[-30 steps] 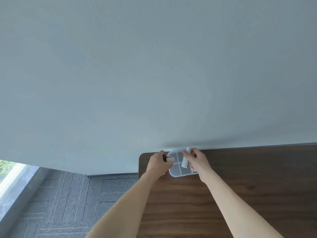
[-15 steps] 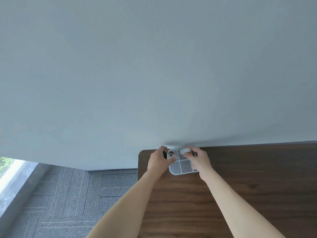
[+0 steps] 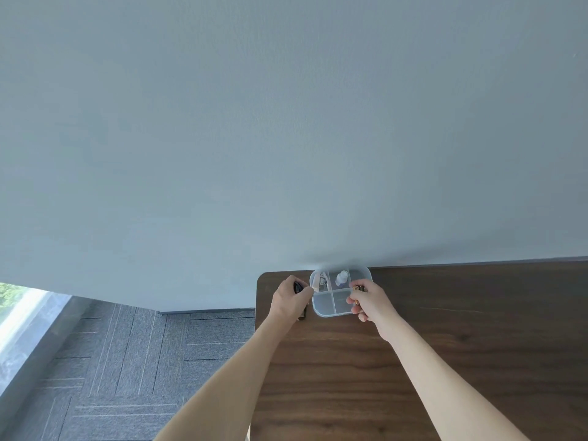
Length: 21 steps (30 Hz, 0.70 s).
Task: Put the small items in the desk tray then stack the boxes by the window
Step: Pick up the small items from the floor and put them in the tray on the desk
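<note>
Now the clear compartment tray sits at the desk corner; left hand pinches a dark item, right hand grips small pieces. Drop each straight into an empty near compartment.

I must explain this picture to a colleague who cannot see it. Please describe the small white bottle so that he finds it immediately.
Start at the dark wooden desk, at its far left corner against the grey wall. There a clear divided tray sits between the two hands. The small white bottle lies in a far compartment, the only white, capped item; the compartment to its left holds a different small item.
</note>
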Motion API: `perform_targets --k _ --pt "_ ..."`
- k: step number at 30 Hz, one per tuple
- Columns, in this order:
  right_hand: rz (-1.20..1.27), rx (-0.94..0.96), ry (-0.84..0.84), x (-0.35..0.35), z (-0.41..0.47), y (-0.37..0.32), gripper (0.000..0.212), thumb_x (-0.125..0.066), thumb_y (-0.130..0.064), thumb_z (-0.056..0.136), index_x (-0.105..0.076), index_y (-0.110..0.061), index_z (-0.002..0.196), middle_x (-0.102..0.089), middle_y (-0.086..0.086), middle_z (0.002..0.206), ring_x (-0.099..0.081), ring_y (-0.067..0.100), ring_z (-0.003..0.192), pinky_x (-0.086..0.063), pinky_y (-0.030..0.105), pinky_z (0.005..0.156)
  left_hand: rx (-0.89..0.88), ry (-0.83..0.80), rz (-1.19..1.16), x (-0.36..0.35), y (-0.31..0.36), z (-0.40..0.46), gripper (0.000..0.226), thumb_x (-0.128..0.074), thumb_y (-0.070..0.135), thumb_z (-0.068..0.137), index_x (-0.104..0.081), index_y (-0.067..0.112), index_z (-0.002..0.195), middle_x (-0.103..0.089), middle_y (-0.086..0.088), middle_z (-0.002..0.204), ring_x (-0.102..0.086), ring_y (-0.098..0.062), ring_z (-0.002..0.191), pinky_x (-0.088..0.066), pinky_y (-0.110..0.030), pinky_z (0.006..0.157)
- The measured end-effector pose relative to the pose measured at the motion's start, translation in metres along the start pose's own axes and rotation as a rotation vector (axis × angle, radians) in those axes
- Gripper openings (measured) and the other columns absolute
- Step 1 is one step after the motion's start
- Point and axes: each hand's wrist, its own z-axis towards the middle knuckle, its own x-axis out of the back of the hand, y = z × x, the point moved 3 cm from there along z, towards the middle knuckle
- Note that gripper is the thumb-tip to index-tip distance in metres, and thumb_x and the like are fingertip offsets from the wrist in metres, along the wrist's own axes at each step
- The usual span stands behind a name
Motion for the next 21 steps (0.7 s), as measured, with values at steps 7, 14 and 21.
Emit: perform_targets --k 7,14,21 --pt "-0.274 0.04 -0.039 -0.001 -0.01 -0.007 0.035 -0.064 -0.004 0.084 -0.06 -0.017 0.116 -0.068 0.01 0.093 -0.064 0.015 0.061 -0.041 0.025 0.048 0.015 0.107 -0.138 -0.002 -0.005 -0.004 0.026 -0.074 0.044 0.079 -0.066 0.02 0.086 -0.074 -0.002 0.09 -0.069 -0.02 0.089 -0.052 -0.03 0.075" --pt "-0.394 0.059 -0.025 -0.004 -0.011 -0.014 0.026 -0.059 -0.01 0.087 -0.065 -0.015 0.112 -0.072 0.006 0.083 -0.06 0.003 0.046 -0.044 0.017 0.046 0.013 0.131 -0.202 -0.006 -0.008 -0.007 0.017 -0.081 0.036 0.078 -0.072 0.022 0.082 -0.075 0.002 0.087 -0.067 -0.013 0.082 -0.044 -0.021 0.065" --pt "-0.411 0.051 -0.024 -0.008 -0.011 -0.013 0.039 -0.054 -0.006 0.091 -0.056 -0.014 0.129 -0.07 0.004 0.086 -0.07 0.012 0.068 -0.052 0.017 0.052 -0.016 0.027 -0.117 -0.014 -0.013 -0.007 0.013 -0.081 0.031 0.077 -0.073 0.032 0.088 -0.074 0.007 0.088 -0.064 -0.009 0.075 -0.053 -0.023 0.07"
